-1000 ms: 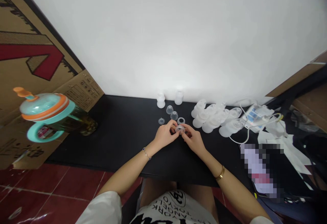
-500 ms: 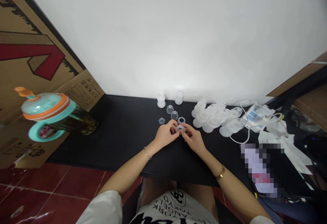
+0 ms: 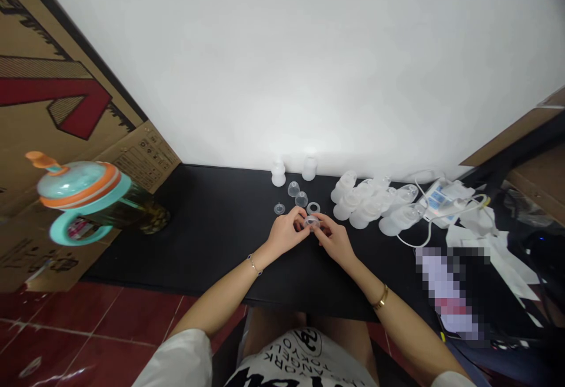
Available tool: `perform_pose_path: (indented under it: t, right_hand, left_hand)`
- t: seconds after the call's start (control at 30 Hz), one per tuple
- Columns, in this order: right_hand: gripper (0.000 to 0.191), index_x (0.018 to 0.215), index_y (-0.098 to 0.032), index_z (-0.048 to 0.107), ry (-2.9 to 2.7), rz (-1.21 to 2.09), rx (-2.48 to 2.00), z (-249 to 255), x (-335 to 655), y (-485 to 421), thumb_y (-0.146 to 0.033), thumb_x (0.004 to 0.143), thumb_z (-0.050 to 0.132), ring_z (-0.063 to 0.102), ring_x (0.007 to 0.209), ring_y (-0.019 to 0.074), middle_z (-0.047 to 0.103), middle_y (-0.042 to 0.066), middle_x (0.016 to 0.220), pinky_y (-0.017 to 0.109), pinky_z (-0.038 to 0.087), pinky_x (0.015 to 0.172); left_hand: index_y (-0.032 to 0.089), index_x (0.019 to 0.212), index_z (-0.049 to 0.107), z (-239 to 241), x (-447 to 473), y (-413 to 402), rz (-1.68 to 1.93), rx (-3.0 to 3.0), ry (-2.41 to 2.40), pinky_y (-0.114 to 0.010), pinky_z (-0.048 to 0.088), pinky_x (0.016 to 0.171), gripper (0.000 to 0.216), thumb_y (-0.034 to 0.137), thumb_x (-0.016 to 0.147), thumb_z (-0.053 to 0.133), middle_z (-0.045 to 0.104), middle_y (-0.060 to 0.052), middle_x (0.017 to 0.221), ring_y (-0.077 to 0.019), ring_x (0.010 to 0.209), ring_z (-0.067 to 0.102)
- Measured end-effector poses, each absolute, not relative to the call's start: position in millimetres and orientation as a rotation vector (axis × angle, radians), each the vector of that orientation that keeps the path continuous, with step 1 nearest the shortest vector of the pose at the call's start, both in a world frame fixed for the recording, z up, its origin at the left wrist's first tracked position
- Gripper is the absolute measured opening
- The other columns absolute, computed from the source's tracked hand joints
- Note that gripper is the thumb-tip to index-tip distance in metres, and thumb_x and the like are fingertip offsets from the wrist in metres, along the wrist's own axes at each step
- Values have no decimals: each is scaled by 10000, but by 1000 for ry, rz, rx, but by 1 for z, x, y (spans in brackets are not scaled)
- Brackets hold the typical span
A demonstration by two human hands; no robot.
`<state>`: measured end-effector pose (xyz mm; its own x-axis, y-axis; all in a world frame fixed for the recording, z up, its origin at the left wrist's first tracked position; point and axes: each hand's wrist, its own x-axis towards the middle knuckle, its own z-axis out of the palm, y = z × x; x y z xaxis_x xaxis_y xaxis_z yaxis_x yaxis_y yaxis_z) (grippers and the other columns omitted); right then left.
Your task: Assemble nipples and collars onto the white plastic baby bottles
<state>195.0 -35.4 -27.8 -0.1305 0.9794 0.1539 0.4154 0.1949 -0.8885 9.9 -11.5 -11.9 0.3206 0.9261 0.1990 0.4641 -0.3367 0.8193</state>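
Both my hands meet over the black table (image 3: 212, 228) and pinch one small clear plastic part (image 3: 311, 222) between their fingertips. My left hand (image 3: 286, 232) grips it from the left, my right hand (image 3: 335, 238) from the right. Just beyond the part lie a clear ring (image 3: 313, 207), two small clear domes (image 3: 297, 194) and a small clear disc (image 3: 279, 208). Two white plastic pieces (image 3: 278, 174) stand upright by the wall.
A heap of translucent bottles (image 3: 371, 205) lies to the right, beside a white device with a cord (image 3: 441, 198) and white paper (image 3: 481, 240). A teal and orange jug (image 3: 88, 198) stands at the left, against cardboard boxes (image 3: 53, 98). A white wall backs the table.
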Motion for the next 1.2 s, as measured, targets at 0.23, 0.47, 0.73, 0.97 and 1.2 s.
perform_pose_path:
  t: [0.23,0.47,0.73,0.97,1.2]
  right_hand:
    - [342,1226,-208,669,-1678,918,-1333,-27,194,-36,-348,927,580,604,482,122,767,37,860,224,508,470]
    - [347,1235,-215,662,-1678,924,-1334,-28,194,-35,-341,923,576,611,482,124,757,33,849,223,510,472]
    - [339,1230,-212,658,-1661,956,-1328,-29,194,-35,-336,925,577,612,485,118,771,41,905,221,509,473]
    - [328,1216,-220,659,-1658,964,-1325,-28,193,-35,-341,921,580,628,485,126,770,40,900,223,511,463]
    - [325,1206,-223,670,-1649,964,-1328,-29,193,-35,-353,922,579,608,457,122,774,46,894,229,509,446]
  left_hand:
    - [246,987,547,-12,10,-12,891,1926,1237,-231,467,616,201,264,822,659,693,57,731,-128,640,646]
    - [243,982,551,-11,10,-12,889,1928,1232,-232,470,617,200,257,817,664,694,56,729,-128,635,643]
    - [240,973,549,-10,11,-12,878,1915,1237,-233,460,620,201,256,808,664,683,54,723,-131,639,633]
    - [239,951,545,-9,12,-12,868,1891,1246,-242,456,616,186,269,811,663,671,55,701,-134,623,623]
    - [241,955,550,-8,12,-13,870,1883,1234,-244,458,619,181,266,812,659,672,57,702,-135,622,621]
